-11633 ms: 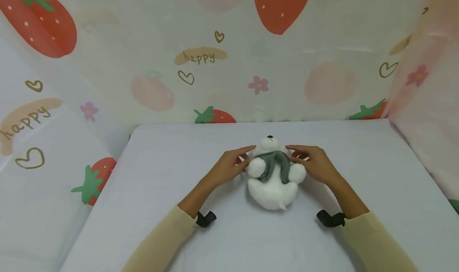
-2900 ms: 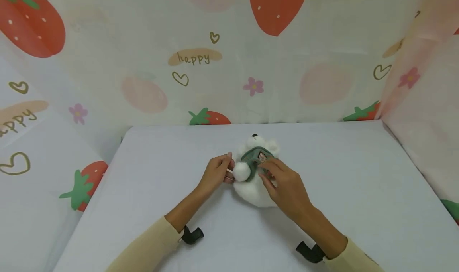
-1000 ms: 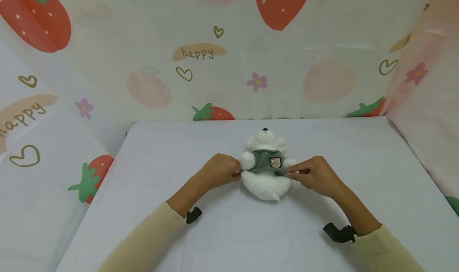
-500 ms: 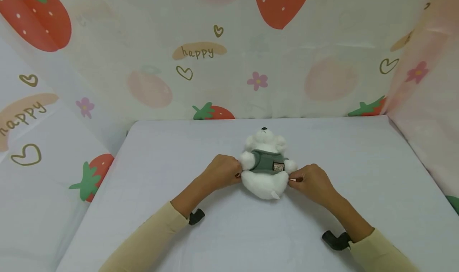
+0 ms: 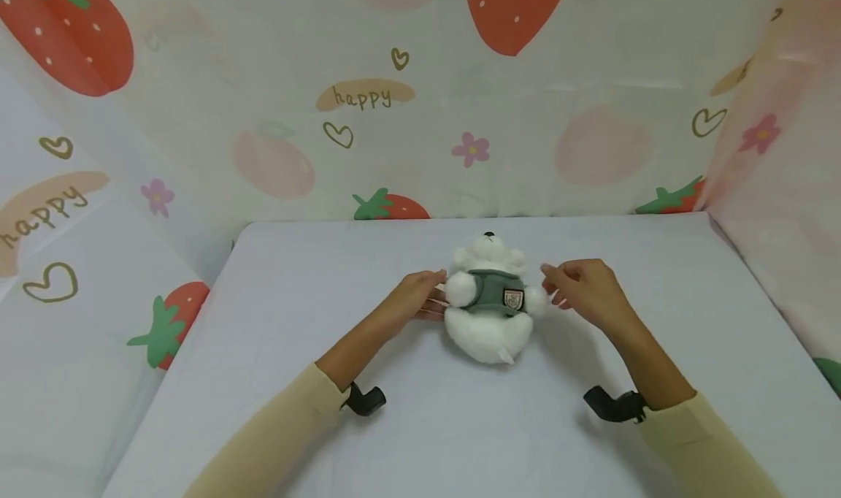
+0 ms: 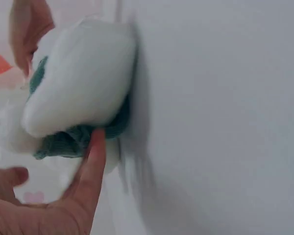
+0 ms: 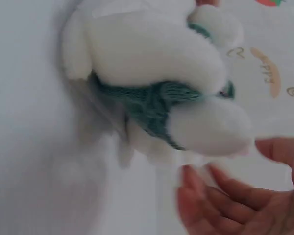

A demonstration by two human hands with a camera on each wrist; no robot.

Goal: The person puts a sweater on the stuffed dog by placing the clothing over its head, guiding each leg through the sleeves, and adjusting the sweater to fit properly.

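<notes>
A white plush bear (image 5: 488, 339) lies on its back on the white table, black nose toward the far side. It wears a green knitted vest (image 5: 486, 293) with a shield-shaped badge on the chest. My left hand (image 5: 415, 302) is beside the bear's arm on the left; in the left wrist view one straight finger (image 6: 94, 169) touches the vest's edge, thumb spread away. My right hand (image 5: 586, 291) hovers beside the other arm, fingers loosely bent. In the right wrist view its thumb and fingers (image 7: 235, 203) are apart around the end of that arm, without gripping it.
The white-covered table (image 5: 315, 264) runs back to a hanging sheet (image 5: 512, 96) printed with strawberries, hearts and flowers. Similar sheets stand at the left and right. Black wrist cameras (image 5: 616, 404) stick out from both sleeves.
The vest, earlier bunched like a scarf at the neck, now lies spread down the torso with its badge showing. Since half a second ago both hands have released its lower edge and moved up.
</notes>
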